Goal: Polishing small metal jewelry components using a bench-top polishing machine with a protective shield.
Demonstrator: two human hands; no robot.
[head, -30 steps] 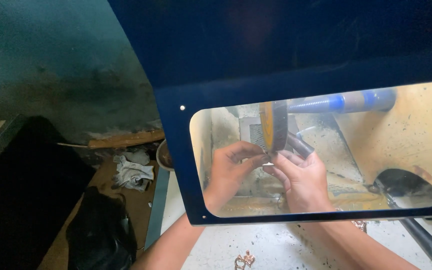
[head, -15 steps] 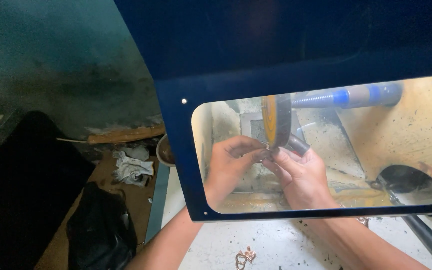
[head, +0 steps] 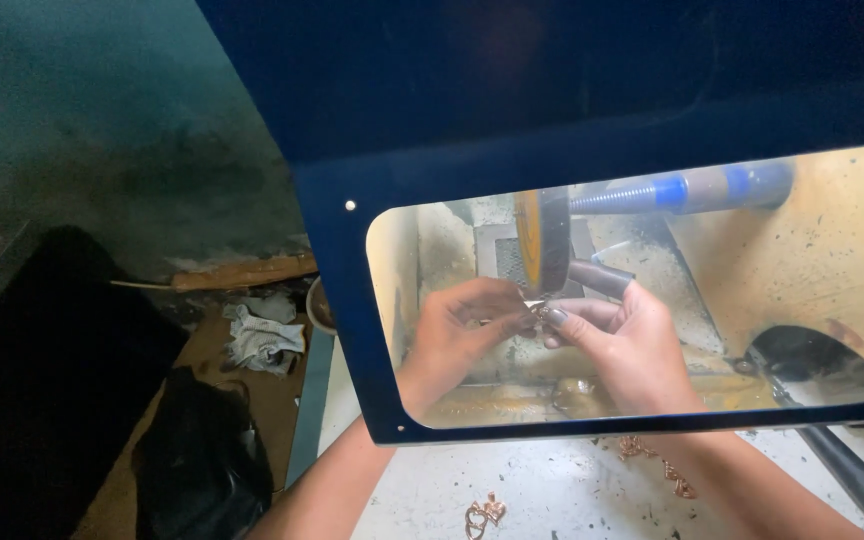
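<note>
Both hands worked behind the clear window point(head: 832, 250) of a dark blue guard point(head: 512, 110), seen through the pane. The left hand point(head: 452, 335) was closed, its fingertips pinched on a small metal piece point(head: 534, 305), and the right hand point(head: 624, 345) was closed as well, its fingers gripping the same piece from the other side; a dark cover sat on one right fingertip. The piece was too small and blurred to tell its shape. It was held just below the rim of an upright yellow wheel point(head: 540, 240), touching it or nearly so; I could not tell which. The wheel sat on a shaft point(head: 682, 190) with blue bands that ran off to the right. Behind the hands stood a pale, dusty back wall, and a dark scoop point(head: 812, 355) lay at the lower right inside the guard, its black handle point(head: 847, 470) reaching out under the frame. On the white bench point(head: 552, 490) in front of the guard lay a few small copper-coloured pieces point(head: 482, 513), near the forearms. To the left, on the floor well apart from the hands, lay a crumpled rag point(head: 262, 338), a black bag point(head: 197, 465) and a strip of wood point(head: 242, 272).
</note>
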